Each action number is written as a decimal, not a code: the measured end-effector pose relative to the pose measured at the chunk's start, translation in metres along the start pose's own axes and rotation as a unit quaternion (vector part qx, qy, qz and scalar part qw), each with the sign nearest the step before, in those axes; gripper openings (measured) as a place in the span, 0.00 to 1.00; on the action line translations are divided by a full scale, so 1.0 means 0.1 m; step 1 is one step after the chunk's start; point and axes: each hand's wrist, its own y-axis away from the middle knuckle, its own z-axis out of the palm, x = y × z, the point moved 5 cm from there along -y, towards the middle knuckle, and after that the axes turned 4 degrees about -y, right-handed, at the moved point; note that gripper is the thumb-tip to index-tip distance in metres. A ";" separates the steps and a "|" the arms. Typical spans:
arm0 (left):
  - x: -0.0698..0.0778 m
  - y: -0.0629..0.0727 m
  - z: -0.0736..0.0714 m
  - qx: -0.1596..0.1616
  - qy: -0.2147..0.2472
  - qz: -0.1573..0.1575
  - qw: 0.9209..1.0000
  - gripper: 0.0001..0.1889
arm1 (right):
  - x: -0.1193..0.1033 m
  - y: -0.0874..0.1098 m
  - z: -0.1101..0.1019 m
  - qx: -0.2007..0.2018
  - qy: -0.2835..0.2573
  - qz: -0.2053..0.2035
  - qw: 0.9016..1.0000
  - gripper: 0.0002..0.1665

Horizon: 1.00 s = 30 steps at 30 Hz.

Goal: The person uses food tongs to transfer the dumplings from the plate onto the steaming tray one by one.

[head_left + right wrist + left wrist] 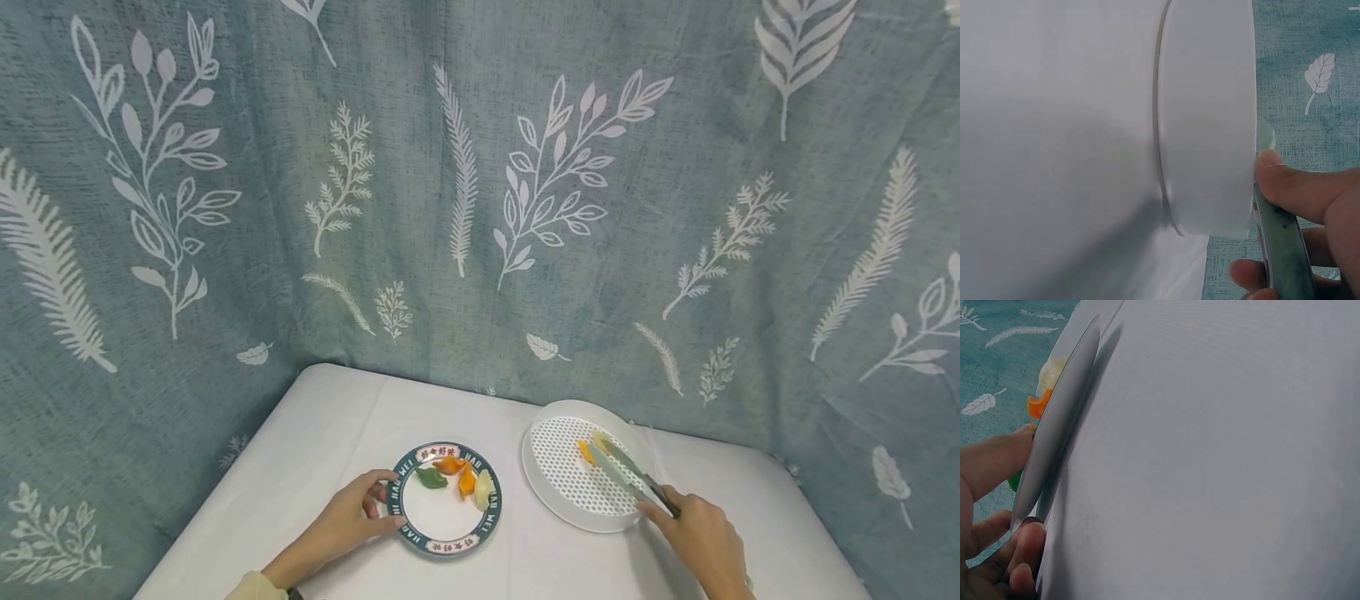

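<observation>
My left hand [345,518] holds the left rim of a round plate [442,523] with a dark green lettered border; in the left wrist view the thumb lies over the plate's edge and fingers curl at its underside. On the plate are a green piece [431,477], orange pieces [467,482] and a pale yellow piece [483,490], shaped like pepper bits. My right hand [699,537] grips green tongs [617,472], thumb along one arm. Their tips reach into a white sieve [543,492], at a yellow-orange piece [586,452] and a pale yellow one [599,438]. Whether the tips pinch either is unclear.
Plate and sieve stand side by side on a white-covered table [337,417], the sieve to the right near the back edge. The sieve has a raised wall. A blue-green curtain [420,333] with white leaf prints hangs behind and at the sides.
</observation>
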 end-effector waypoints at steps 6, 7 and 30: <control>0.02 0.02 -0.01 0.001 0.003 -0.002 1.000 0.39 | -0.01 0.06 -0.01 -0.006 -0.012 0.016 1.000 0.49; 0.03 0.02 -0.01 0.001 0.004 -0.002 1.000 0.39 | -0.03 0.08 -0.01 -0.006 -0.013 0.016 1.000 0.50; 0.04 0.03 -0.01 -0.001 0.007 -0.002 1.000 0.39 | -0.71 0.48 0.13 0.028 -0.023 -0.064 0.997 0.42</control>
